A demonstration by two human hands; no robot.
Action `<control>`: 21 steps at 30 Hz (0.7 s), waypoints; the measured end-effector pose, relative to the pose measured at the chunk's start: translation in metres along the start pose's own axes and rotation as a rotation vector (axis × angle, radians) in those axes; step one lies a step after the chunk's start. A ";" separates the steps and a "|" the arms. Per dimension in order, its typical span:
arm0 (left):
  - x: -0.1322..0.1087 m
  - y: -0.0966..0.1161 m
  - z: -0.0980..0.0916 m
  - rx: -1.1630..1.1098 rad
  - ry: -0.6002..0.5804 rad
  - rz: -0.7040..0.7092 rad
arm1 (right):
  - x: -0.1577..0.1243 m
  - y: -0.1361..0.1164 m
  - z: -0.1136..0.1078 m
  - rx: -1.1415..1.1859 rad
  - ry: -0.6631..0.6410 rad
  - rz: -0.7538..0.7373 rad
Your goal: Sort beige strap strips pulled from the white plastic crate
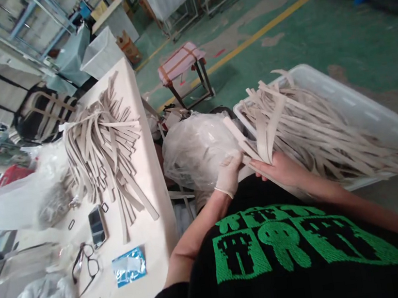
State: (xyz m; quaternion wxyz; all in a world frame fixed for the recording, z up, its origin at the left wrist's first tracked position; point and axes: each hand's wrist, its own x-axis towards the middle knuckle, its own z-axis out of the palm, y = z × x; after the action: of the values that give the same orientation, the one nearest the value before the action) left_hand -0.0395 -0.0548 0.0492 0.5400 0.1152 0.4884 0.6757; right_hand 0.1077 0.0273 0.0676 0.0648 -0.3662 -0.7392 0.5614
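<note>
My left hand (228, 173) wears a white glove and pinches the near end of a beige strap (239, 139). My bare right hand (279, 167) grips a bundle of beige straps (267, 125) that bend up and over it. Both hands are at the near left corner of a white plastic bin (355, 106) heaped with several more straps (322, 137). My black shirt with green print fills the bottom of the view.
A pale table (144, 210) on the left carries another pile of straps (104, 142), a phone (96, 226), glasses (84, 266), a blue packet (129, 265) and plastic bags. A clear bag (195, 149) sits between table and bin. A stool (183, 68) stands on the green floor.
</note>
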 end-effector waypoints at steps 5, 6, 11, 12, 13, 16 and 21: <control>0.002 0.005 -0.008 -0.022 0.090 0.093 | -0.006 -0.002 -0.004 0.021 -0.088 0.002; 0.003 0.008 -0.013 -0.031 0.125 0.127 | -0.009 -0.001 -0.003 0.007 -0.108 0.016; 0.001 0.001 -0.009 -0.016 0.084 0.002 | -0.009 -0.007 0.005 -0.032 0.010 0.061; -0.001 -0.001 -0.006 -0.008 0.052 -0.026 | -0.006 -0.009 0.006 -0.017 0.032 0.046; -0.003 -0.002 -0.002 -0.003 0.029 -0.030 | -0.004 -0.010 0.005 0.003 0.042 0.028; -0.003 0.005 -0.002 -0.006 0.054 0.068 | -0.004 -0.007 0.001 0.059 -0.042 -0.028; 0.002 0.012 -0.006 0.002 0.157 0.051 | -0.012 0.001 0.003 0.047 -0.019 0.031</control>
State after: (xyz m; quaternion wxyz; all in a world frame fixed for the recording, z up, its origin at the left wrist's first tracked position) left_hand -0.0517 -0.0557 0.0556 0.4827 0.0749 0.5268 0.6956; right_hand 0.1158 0.0180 0.0695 0.0577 -0.3704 -0.7206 0.5833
